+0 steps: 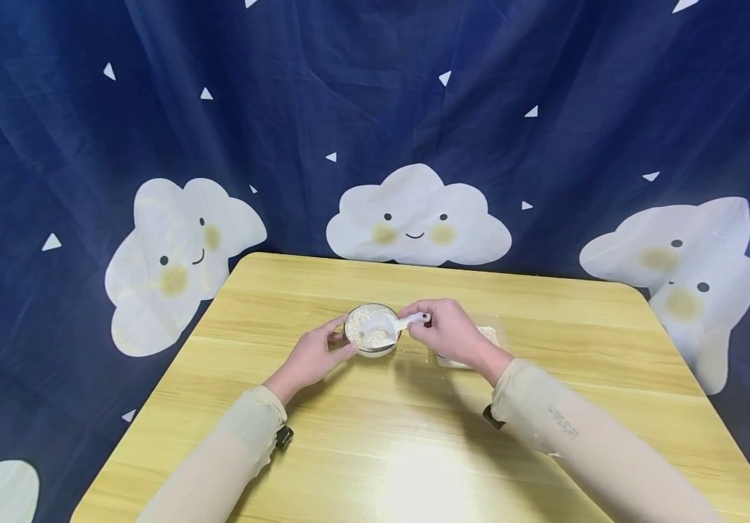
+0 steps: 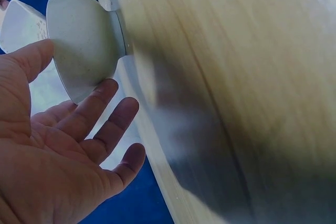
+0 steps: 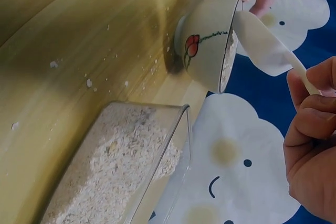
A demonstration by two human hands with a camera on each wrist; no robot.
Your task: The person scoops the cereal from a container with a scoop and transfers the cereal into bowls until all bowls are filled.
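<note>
A bowl [image 1: 373, 351] of oat flakes stands on the table; its pale outer wall has a red flower in the right wrist view. My left hand [image 1: 312, 356] steadies it from the left, thumb at the rim and a fingertip against the side, while the other fingers [image 2: 121, 116] curve free of it. My right hand [image 1: 448, 330] grips the handle of a white plastic scoop [image 3: 262, 43]. The scoop's head is over the bowl, its edge at the oats. How much the scoop holds is hard to see.
A clear container [image 3: 181, 129] of oat flakes [image 3: 123, 156] sits right of the bowl, partly under my right forearm. Several loose flakes lie on the wooden table [image 1: 349, 436]. A dark blue curtain [image 1: 375, 87] with clouds hangs behind the table's far edge.
</note>
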